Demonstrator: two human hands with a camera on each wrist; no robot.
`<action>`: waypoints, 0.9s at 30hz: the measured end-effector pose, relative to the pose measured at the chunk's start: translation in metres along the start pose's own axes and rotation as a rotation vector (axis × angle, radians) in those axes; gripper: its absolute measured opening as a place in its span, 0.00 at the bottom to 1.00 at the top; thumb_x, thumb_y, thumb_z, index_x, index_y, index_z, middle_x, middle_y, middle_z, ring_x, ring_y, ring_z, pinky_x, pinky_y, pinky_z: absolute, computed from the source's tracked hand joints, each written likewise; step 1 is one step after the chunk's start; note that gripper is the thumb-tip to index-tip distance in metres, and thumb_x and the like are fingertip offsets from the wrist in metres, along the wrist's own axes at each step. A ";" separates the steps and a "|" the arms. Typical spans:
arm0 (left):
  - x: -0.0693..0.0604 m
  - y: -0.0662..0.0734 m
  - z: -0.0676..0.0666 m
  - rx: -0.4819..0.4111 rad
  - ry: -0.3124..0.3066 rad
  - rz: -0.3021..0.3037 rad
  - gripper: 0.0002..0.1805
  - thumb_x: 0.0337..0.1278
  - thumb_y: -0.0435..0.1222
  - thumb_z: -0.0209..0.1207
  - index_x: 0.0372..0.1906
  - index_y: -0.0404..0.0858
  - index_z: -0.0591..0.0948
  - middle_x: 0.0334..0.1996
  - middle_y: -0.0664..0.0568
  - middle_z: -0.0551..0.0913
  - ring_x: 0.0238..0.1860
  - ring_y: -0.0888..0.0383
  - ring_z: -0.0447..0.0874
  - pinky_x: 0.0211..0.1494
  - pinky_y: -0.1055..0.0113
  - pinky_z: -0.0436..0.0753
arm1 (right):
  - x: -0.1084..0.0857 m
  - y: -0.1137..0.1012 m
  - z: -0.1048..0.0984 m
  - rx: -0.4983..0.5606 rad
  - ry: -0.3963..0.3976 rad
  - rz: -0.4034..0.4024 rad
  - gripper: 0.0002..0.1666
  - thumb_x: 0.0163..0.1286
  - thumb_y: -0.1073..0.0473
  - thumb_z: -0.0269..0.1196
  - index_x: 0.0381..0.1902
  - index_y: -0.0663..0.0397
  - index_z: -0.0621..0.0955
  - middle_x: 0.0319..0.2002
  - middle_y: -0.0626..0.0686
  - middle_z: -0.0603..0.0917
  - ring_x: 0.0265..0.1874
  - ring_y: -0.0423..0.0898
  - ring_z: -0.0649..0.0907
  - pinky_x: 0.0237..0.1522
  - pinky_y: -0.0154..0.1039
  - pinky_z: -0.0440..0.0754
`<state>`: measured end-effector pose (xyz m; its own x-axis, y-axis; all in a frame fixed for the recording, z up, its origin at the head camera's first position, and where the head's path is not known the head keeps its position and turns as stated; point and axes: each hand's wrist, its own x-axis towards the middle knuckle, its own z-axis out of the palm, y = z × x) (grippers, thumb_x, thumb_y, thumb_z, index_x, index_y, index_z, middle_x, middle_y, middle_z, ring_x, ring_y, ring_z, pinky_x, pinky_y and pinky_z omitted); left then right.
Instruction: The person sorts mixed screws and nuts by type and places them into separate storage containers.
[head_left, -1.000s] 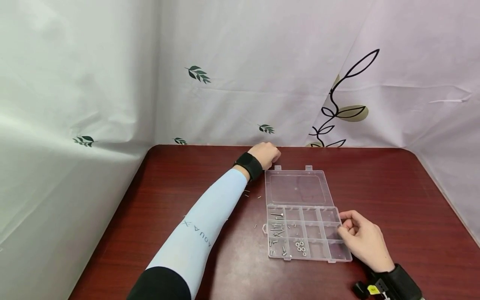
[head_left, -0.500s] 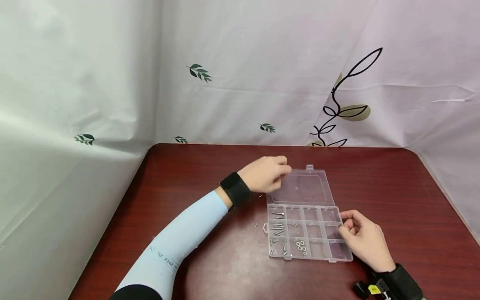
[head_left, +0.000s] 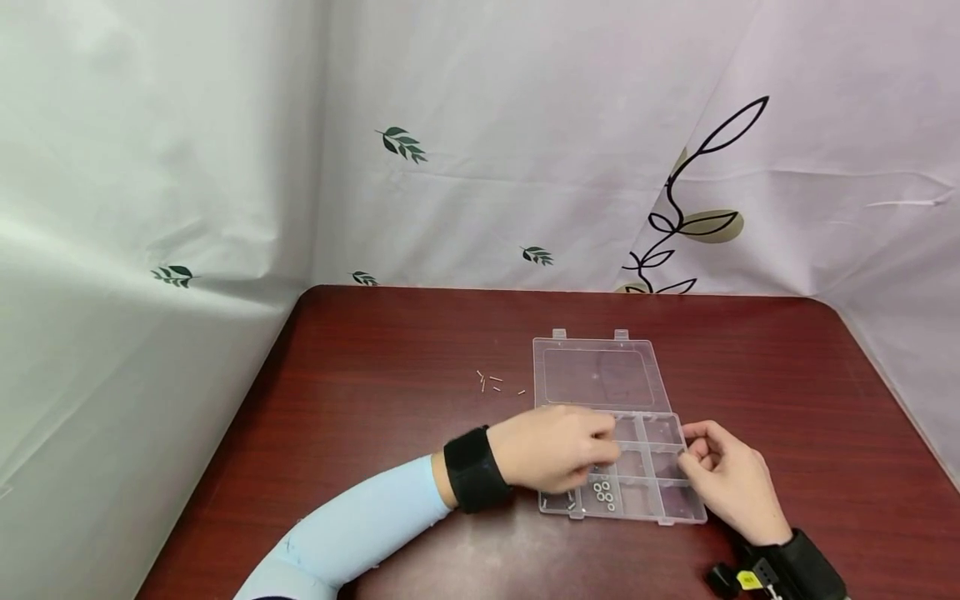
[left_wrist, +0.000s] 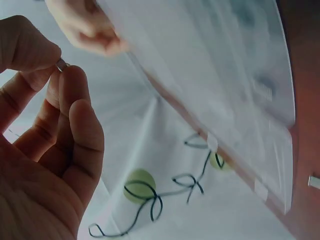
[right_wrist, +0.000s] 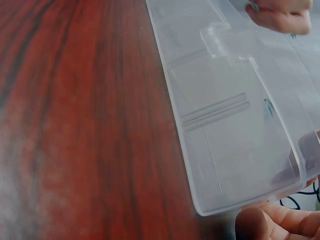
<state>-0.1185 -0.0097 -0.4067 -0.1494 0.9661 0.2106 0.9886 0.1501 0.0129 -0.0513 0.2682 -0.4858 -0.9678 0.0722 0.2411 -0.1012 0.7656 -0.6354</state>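
Observation:
A clear plastic compartment box lies on the table with its lid folded back. My left hand is over the box's left compartments and hides most of what they hold. Between thumb and index finger it pinches a small metal piece, whose exact kind is mostly covered by the fingertips. My right hand holds the box's right side with thumb and fingers; in the right wrist view its thumb is at the box corner. Several ring-shaped nuts or washers occupy one front compartment.
Several thin metal pins or screws are scattered on the dark red table, left of the lid. A white curtain with leaf prints hangs behind the table. Black bands circle both wrists.
My left hand has come from the table's far side, past the lid, toward me and over the left compartments, uncovering the loose metal pieces. The right hand stays at the box.

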 end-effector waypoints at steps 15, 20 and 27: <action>-0.006 0.030 0.013 0.036 -0.001 0.043 0.06 0.50 0.33 0.58 0.33 0.47 0.79 0.32 0.59 0.70 0.35 0.65 0.71 0.41 0.74 0.73 | 0.000 0.000 -0.001 -0.001 -0.011 0.025 0.15 0.56 0.67 0.66 0.42 0.49 0.82 0.23 0.41 0.77 0.17 0.34 0.74 0.24 0.28 0.65; -0.007 0.032 0.011 0.077 -0.024 -0.021 0.20 0.55 0.47 0.63 0.53 0.49 0.79 0.51 0.57 0.74 0.44 0.63 0.74 0.48 0.70 0.74 | 0.001 0.000 -0.001 -0.002 -0.017 0.024 0.15 0.56 0.67 0.65 0.43 0.50 0.82 0.23 0.41 0.77 0.17 0.34 0.74 0.24 0.28 0.65; -0.012 0.028 0.006 0.094 -0.098 -0.118 0.43 0.52 0.64 0.64 0.71 0.52 0.69 0.70 0.53 0.65 0.61 0.58 0.71 0.63 0.64 0.71 | 0.001 -0.001 -0.002 -0.002 -0.011 0.018 0.16 0.55 0.67 0.66 0.42 0.50 0.83 0.23 0.41 0.77 0.17 0.34 0.74 0.24 0.28 0.65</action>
<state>-0.0887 -0.0156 -0.4152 -0.2702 0.9557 0.1164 0.9585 0.2784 -0.0608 -0.0514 0.2689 -0.4839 -0.9721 0.0788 0.2211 -0.0832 0.7652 -0.6385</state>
